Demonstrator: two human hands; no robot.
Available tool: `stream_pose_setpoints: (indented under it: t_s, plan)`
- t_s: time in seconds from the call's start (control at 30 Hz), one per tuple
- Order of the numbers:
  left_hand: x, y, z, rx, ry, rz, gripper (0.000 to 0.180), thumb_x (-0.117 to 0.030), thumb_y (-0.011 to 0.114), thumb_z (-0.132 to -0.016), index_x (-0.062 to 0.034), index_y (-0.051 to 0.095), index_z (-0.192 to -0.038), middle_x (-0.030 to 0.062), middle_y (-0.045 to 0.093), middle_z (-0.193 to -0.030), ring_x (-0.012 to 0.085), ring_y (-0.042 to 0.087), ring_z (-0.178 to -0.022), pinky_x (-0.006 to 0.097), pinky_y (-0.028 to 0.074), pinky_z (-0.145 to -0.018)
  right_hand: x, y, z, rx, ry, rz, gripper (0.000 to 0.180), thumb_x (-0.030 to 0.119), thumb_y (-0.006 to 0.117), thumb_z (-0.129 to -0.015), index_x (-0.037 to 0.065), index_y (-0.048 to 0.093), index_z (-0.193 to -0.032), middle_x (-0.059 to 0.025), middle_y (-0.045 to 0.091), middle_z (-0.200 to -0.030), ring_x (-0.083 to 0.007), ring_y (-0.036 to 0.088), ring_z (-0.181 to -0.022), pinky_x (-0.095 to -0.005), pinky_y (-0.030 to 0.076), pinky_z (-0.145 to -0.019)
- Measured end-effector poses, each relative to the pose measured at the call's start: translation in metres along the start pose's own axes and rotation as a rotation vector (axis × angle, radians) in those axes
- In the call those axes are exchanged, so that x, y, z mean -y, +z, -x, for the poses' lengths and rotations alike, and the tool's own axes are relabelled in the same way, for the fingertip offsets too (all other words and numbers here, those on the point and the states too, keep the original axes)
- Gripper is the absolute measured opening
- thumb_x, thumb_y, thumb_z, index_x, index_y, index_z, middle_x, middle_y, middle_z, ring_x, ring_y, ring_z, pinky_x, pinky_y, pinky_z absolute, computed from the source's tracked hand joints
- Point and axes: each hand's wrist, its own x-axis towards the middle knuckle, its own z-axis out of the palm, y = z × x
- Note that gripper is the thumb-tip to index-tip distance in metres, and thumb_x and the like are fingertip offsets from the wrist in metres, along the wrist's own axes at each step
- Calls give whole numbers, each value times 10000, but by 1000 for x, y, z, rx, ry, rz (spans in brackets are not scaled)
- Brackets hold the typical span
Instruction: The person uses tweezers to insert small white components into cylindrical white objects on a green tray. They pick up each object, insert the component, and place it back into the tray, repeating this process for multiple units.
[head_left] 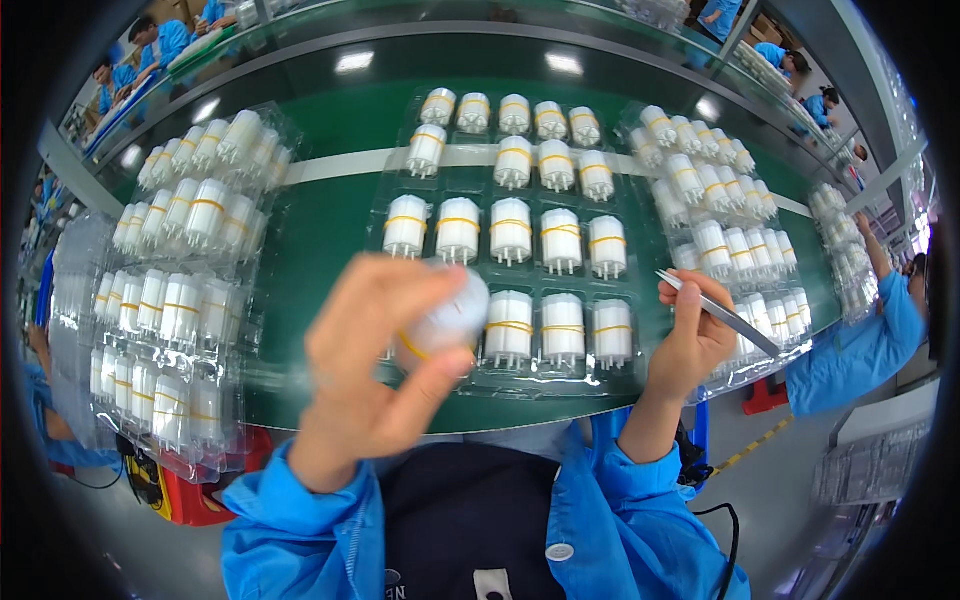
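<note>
My left hand (368,362) is raised over the near left part of a clear plastic tray (590,384). Its thumb and fingers grip a white cylinder (455,310) with a yellow band, tilted so that one round end faces up; both are somewhat blurred. Farther right, my right hand (690,345) is closed on metal tweezers (738,324), whose tips point to the far left, apart from the cylinders. Rows of similar white cylinders (510,230), with yellow bands and short pins at the bottom, stand in the tray. One pocket in its second row from the back holds none.
Stacked clear trays of banded cylinders stand on the left (165,310) and right (735,250) of the green table (330,225). A metal rail (460,30) crosses beyond the table. At the right edge, a co-worker's blue sleeve (860,345) reaches in. A red stool (190,495) stands below left.
</note>
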Motion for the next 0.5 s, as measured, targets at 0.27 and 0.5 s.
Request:
stream_pose_setpoints:
  t_s: [0.27,0.5]
  plan:
    - [35,-6,-102,93,-264,-129,306,-110,688,-817,-41,603,-1103,116,663,-918,206,637,-838,311,492,-747,-30,-22,2,134,-96,168,96,4,699,-837,-36,670,-920,-129,661,-881,-179,621,-786,-265,489,-687]
    - [159,49,-112,173,-407,-388,342,-199,717,-822,-76,605,-1121,180,676,-1001,344,655,-927,421,511,-795,-26,-23,3,187,-179,308,93,-20,702,-799,-14,671,-887,-126,671,-844,-206,624,-752,-288,475,-675]
